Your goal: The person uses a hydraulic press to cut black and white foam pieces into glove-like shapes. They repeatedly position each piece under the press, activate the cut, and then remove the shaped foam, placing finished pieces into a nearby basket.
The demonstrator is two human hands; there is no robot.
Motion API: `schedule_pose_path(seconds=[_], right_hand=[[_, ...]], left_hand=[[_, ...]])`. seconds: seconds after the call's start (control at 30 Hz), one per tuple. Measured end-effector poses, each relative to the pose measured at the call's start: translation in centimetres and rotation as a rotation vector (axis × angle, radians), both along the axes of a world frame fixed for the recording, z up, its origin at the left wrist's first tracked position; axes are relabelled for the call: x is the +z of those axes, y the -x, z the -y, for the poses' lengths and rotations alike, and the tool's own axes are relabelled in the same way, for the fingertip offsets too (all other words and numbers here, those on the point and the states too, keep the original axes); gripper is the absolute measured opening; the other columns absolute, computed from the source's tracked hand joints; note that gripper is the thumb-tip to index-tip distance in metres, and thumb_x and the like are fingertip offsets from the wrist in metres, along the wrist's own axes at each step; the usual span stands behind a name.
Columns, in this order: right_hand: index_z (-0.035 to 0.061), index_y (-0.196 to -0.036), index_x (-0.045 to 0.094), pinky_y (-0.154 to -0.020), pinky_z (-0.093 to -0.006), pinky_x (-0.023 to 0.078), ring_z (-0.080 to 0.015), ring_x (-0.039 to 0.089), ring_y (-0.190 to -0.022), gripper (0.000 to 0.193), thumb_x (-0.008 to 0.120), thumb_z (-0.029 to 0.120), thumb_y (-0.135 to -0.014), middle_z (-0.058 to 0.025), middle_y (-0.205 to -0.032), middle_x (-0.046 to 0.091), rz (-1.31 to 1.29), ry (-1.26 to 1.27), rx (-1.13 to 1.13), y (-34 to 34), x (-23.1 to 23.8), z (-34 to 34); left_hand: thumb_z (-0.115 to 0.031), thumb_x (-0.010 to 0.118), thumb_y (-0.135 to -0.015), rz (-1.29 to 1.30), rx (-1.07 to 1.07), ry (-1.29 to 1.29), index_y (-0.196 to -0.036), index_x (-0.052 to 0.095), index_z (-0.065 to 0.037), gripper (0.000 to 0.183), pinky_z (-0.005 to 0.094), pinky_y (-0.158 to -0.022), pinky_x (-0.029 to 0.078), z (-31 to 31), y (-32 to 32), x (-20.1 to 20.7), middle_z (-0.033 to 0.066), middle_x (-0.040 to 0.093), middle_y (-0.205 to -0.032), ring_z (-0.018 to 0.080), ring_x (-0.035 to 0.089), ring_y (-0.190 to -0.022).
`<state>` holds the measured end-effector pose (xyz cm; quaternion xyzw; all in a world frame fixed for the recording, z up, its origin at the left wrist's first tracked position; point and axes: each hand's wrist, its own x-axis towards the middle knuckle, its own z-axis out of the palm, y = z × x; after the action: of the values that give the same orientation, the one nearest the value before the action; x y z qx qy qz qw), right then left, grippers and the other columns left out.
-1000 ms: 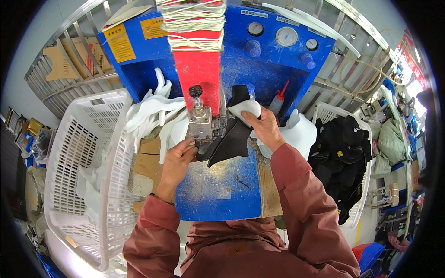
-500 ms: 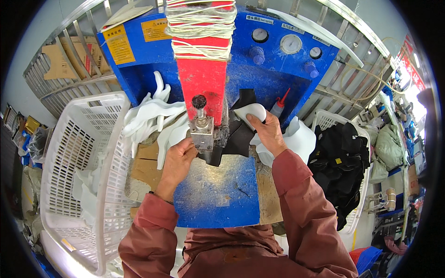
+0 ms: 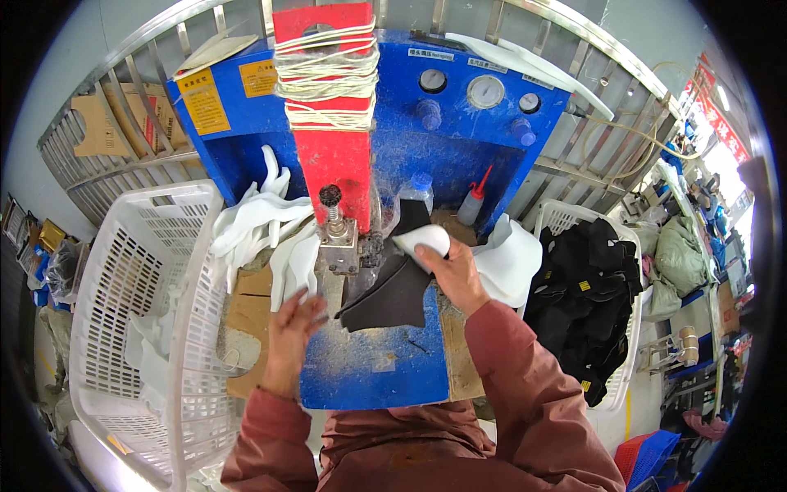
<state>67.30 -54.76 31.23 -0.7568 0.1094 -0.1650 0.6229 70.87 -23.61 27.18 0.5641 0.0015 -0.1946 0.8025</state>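
Note:
My right hand (image 3: 456, 277) grips a smooth white curved piece (image 3: 426, 241), thumb on top. A flat black fabric piece (image 3: 395, 293) hangs from it, spreading down and to the left over the blue work plate (image 3: 373, 369). I cannot tell how the two are joined. My left hand (image 3: 297, 324) is off the fabric, with fingers apart and nothing in them. Just beyond its fingertips lie white curved pieces (image 3: 295, 266). The metal head (image 3: 338, 246) of the red machine arm (image 3: 334, 164) stands just left of the black fabric.
A white basket (image 3: 184, 361) with some white pieces stands at left. Another white basket (image 3: 627, 344) at right is heaped with black pieces (image 3: 582, 299). A large white shell (image 3: 508, 261) and a red-tipped bottle (image 3: 472, 201) sit behind my right hand. Gauges line the blue machine housing (image 3: 393, 74).
My left hand has let go beside the machine head and drawn back toward me. The black fabric has come away from under the head, nearer to me, still in my right hand with the white piece.

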Motion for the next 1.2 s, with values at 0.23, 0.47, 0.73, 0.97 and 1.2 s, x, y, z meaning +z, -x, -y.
schedule_pose_path(seconds=[0.23,0.47,0.73,0.97,1.2], right_hand=[[0.0022,-0.118,0.071,-0.074,-0.0255,0.048,-0.0047,0.057,-0.084,0.024,0.069,0.019,-0.102,0.0044,-0.096,0.069,0.057,-0.101,-0.022,4.5,-1.4,-4.0],[0.0016,-0.119,0.071,-0.081,-0.0245,0.050,-0.0050,0.060,-0.092,0.023,0.069,0.017,-0.102,0.0031,-0.102,0.072,0.108,-0.177,-0.059,7.7,-1.4,-6.5],[0.0023,-0.117,0.072,-0.080,-0.0237,0.049,-0.0047,0.059,-0.091,0.021,0.069,0.017,-0.102,0.0044,-0.101,0.070,0.164,-0.285,-0.124,8.2,-2.4,-6.9],[0.0003,-0.114,0.071,-0.078,-0.0249,0.049,-0.0056,0.058,-0.087,0.021,0.069,0.018,-0.102,0.0036,-0.096,0.069,0.157,-0.190,-0.185,8.1,-2.9,-7.4],[-0.0005,-0.115,0.069,-0.074,-0.0304,0.053,-0.0119,0.063,-0.078,0.022,0.069,0.017,-0.101,-0.0098,-0.088,0.072,0.124,0.051,-0.187,7.7,-3.1,-7.7]], left_hand=[[-0.023,0.071,-0.101,-0.096,-0.178,0.095,-0.142,0.056,0.002,0.051,0.0433,-0.107,0.051,-1.1,10.6,-2.2,0.0140,0.065,-0.136,0.0278,0.060,-0.130],[-0.020,0.071,-0.101,-0.199,0.114,0.359,-0.124,0.066,-0.007,0.027,0.0433,-0.101,0.057,-0.1,10.1,-3.7,0.0098,0.070,-0.126,0.0262,0.068,-0.118],[-0.008,0.068,-0.100,-0.283,0.175,0.635,-0.108,0.067,-0.012,0.008,0.0497,-0.103,0.057,0.6,11.2,-4.8,0.0065,0.074,-0.109,0.0267,0.071,-0.112],[-0.010,0.067,-0.101,-0.220,0.036,0.674,-0.106,0.067,-0.011,0.005,0.0482,-0.102,0.058,1.1,11.7,-3.7,0.0075,0.075,-0.108,0.0258,0.073,-0.105],[-0.017,0.067,-0.102,-0.140,-0.021,0.425,-0.118,0.070,-0.003,0.022,0.0436,-0.099,0.059,1.4,11.5,0.4,0.0132,0.074,-0.119,0.0263,0.074,-0.105]])
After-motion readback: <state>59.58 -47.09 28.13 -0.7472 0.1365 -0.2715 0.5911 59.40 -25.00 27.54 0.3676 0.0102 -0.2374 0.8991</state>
